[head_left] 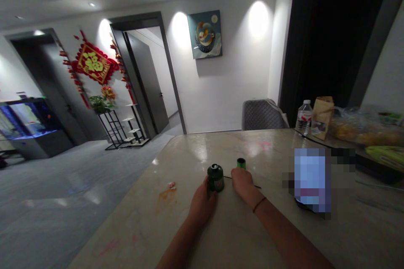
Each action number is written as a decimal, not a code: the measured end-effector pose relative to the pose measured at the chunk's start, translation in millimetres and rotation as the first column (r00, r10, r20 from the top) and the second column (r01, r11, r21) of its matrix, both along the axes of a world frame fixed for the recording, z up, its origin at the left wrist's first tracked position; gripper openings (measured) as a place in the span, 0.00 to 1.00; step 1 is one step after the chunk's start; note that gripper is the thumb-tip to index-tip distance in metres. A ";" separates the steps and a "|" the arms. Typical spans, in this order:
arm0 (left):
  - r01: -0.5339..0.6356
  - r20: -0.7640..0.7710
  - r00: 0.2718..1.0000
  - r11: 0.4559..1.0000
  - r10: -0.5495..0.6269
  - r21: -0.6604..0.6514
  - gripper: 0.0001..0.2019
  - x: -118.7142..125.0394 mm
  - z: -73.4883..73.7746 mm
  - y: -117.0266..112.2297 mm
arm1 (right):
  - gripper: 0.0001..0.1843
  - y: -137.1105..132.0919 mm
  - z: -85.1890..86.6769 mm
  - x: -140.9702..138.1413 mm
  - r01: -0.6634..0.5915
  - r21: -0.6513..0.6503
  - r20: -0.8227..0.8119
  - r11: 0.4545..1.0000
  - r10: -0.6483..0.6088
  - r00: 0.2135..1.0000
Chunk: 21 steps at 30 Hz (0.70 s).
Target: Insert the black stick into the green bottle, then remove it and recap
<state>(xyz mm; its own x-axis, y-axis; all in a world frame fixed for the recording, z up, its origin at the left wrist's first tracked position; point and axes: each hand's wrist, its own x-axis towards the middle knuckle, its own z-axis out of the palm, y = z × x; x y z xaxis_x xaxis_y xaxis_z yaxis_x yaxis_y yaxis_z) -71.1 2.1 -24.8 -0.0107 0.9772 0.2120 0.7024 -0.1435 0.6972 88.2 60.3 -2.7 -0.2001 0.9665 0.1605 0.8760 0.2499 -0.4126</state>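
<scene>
A small dark green bottle (216, 179) stands upright on the table, with a pale ring or opening at its top and a label on its side. My left hand (202, 202) is closed around its left and near side. Just right of the bottle, my right hand (243, 181) is a fist with a thin dark stick (227, 177) showing on both sides of it. Right behind that fist rises a short green cylinder (241, 163) with a dark top; its lower part is hidden, and I cannot tell whether the fingers touch it.
On the right stands a lit screen (311, 176), blurred out. Farther back are a water bottle (304, 117), a brown paper bag (322, 117) and plastic-wrapped food (362, 128). A grey chair (263, 114) is behind the table (142, 218). Orange stains (166, 196) mark the tabletop at left.
</scene>
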 end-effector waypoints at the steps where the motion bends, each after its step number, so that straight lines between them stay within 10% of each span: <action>1: 0.003 0.005 1.000 1.000 -0.003 0.004 0.30 0.0 0.2 -0.2 | 0.09 0.1 0.5 1.2 0.013 -0.006 0.007 1.000 -0.013 1.000; 8: 0.012 0.025 1.000 1.000 -0.013 0.015 0.30 -1.2 -1.0 0.2 | 0.05 4.9 26.4 6.1 -0.102 -0.229 -0.421 0.968 -0.004 0.907; 16: 0.007 0.004 1.000 1.000 -0.007 -0.004 0.30 -0.5 0.4 -0.6 | 0.07 3.4 55.0 6.7 -0.203 0.010 -0.977 0.979 0.053 0.208; 21: -0.009 -0.026 1.000 0.999 0.008 -0.037 0.30 -0.3 1.8 -1.4 | 0.13 6.2 52.5 2.8 -0.007 0.150 -0.982 0.989 0.150 0.112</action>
